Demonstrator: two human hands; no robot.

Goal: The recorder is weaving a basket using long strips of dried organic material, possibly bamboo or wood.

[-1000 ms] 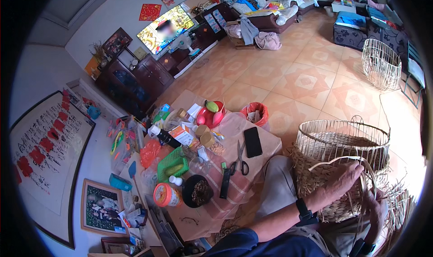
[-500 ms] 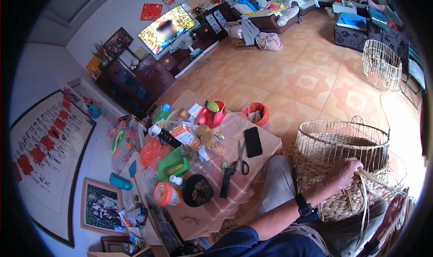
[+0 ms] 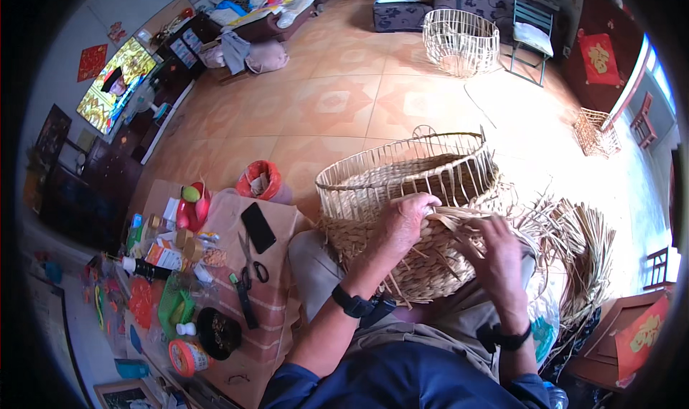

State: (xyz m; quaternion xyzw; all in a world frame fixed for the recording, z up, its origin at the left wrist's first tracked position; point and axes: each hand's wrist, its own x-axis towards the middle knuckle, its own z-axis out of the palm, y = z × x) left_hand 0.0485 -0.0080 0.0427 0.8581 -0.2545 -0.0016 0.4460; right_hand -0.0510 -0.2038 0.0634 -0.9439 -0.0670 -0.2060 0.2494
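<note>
A half-woven basket [image 3: 423, 269] rests tilted on my lap. Its lower wall is braided from dried plant strands, and bare pale ribs rise to a rim ring above. At the wall's near side, my left hand [image 3: 403, 226] is closed, pinching a few loose straw strands [image 3: 459, 217] between thumb and fingers. Motion smears the fingers of my right hand [image 3: 497, 262], which is beside those strands, close to my left hand; whether it grips any is unclear. Short strand ends stick out of the weave beneath.
A large bundle of dried straw [image 3: 590, 244] lies at my right. On the left, a low table [image 3: 269, 323] bears scissors [image 3: 252, 269], a phone [image 3: 258, 227], a black bowl [image 3: 218, 333] and several containers. Beyond are a red-lined bin [image 3: 260, 181] and a bare basket frame [image 3: 461, 43].
The view has swung right, showing more of the straw bundle. My right hand has come in from the far right toward my left hand, which still pinches strands at the basket.
</note>
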